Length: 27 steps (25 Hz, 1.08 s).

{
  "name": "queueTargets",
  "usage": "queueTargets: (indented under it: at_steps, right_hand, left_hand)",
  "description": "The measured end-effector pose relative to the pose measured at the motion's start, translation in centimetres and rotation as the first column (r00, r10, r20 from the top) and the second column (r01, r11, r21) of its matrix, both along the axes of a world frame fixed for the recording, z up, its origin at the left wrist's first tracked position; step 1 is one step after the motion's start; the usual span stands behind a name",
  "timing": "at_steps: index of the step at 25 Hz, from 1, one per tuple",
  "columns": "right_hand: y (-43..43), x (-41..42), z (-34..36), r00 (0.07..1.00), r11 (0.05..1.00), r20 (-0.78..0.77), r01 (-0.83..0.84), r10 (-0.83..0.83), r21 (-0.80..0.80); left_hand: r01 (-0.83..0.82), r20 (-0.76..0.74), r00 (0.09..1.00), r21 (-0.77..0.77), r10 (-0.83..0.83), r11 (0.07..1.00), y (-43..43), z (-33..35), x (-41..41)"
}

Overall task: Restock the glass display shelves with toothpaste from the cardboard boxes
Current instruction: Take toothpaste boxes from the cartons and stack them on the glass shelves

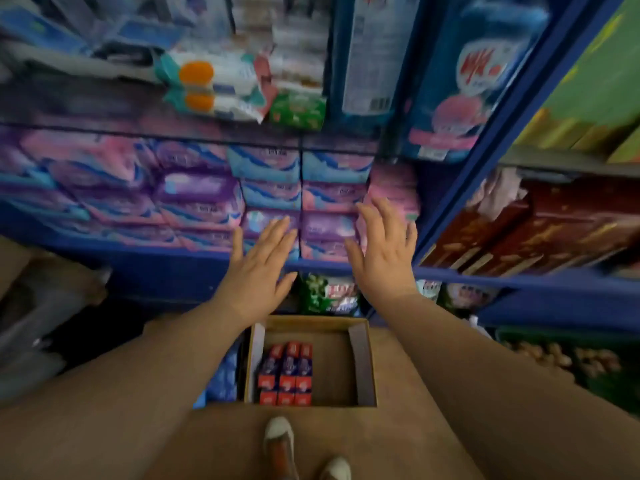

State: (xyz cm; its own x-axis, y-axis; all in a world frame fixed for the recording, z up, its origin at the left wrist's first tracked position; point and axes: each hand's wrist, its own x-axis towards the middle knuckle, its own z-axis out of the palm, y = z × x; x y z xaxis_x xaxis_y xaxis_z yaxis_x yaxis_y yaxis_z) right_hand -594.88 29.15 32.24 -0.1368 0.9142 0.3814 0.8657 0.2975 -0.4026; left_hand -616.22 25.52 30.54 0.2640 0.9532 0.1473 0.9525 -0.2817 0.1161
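An open cardboard box [360,362] stands on the floor below my arms. Several red and blue toothpaste cartons [286,374] lie stacked in its left half; the right half is bare. My left hand [259,268] and my right hand [384,251] are both raised above the box with fingers spread and straight, holding nothing. They hover in front of the blue-framed glass shelf [173,251], which is packed with pink, purple and blue soft packs [201,199]. The frame is blurred.
Bags and tall blue packs [467,81] fill the upper shelf. To the right, another shelf holds dark red boxes [540,233]. Green packets [325,294] sit low behind the box. A grey shape [41,323] lies at left. My shoes [280,445] stand near the box.
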Motion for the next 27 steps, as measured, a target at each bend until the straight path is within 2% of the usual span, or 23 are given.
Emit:
queueTargets:
  at_steps: [4, 6, 9, 12, 14, 17, 19, 21, 23, 27]
  right_hand:
    - [-3.8, -0.2, -9.5, 0.998, 0.958, -0.059, -0.017, 0.0, -0.286]
    - [-5.5, -0.2, -14.2, 0.993, 0.892, -0.114, -0.02, -0.036, -0.453]
    - [-7.1, -0.4, -21.6, 0.976, 0.688, -0.142, 0.011, -0.165, -0.725]
    - [-7.6, -1.4, -28.3, 0.951, 0.462, -0.097, 0.052, -0.294, -0.885]
    - [-7.7, -2.4, -33.4, 0.908, 0.322, -0.122, 0.014, -0.4, -0.947]
    - [-8.0, -4.2, -40.6, 0.795, 0.144, -0.16, -0.093, -0.586, -0.985]
    - [-8.0, -5.1, -44.4, 0.738, 0.064, -0.141, -0.132, -0.659, -0.989]
    - [-7.6, -5.6, -47.0, 0.736, 0.014, -0.109, -0.134, -0.668, -0.991]
    - [-6.9, -6.0, -49.5, 0.727, -0.026, -0.08, -0.134, -0.682, -0.991]
    - [-5.7, -6.2, -52.9, 0.646, -0.119, -0.006, -0.15, -0.764, -0.981]
  left_hand:
    - [-0.1, -0.001, 0.995, -0.205, 0.102, 0.974, -5.2, -8.8, -0.3]
    - [-0.178, 0.005, 0.981, -0.396, 0.196, 0.901, -7.0, -13.6, -0.5]
    - [-0.289, 0.054, 0.91, -0.628, 0.41, 0.723, -8.5, -21.4, -0.4]
    - [-0.336, 0.075, 0.801, -0.766, 0.595, 0.548, -8.6, -28.3, 0.2]
    - [-0.337, 0.058, 0.771, -0.808, 0.634, 0.484, -8.0, -32.7, 1.0]
    - [-0.316, 0.021, 0.735, -0.874, 0.677, 0.37, -6.5, -38.3, 2.0]
    - [-0.305, -0.005, 0.698, -0.907, 0.716, 0.291, -5.6, -41.5, 2.3]
    - [-0.281, -0.009, 0.649, -0.932, 0.76, 0.229, -4.8, -43.9, 2.2]
    - [-0.274, -0.028, 0.543, -0.951, 0.839, 0.145, -3.8, -45.9, 2.2]
    - [-0.195, -0.112, 0.223, -0.978, 0.968, -0.068, -2.3, -48.6, 2.6]
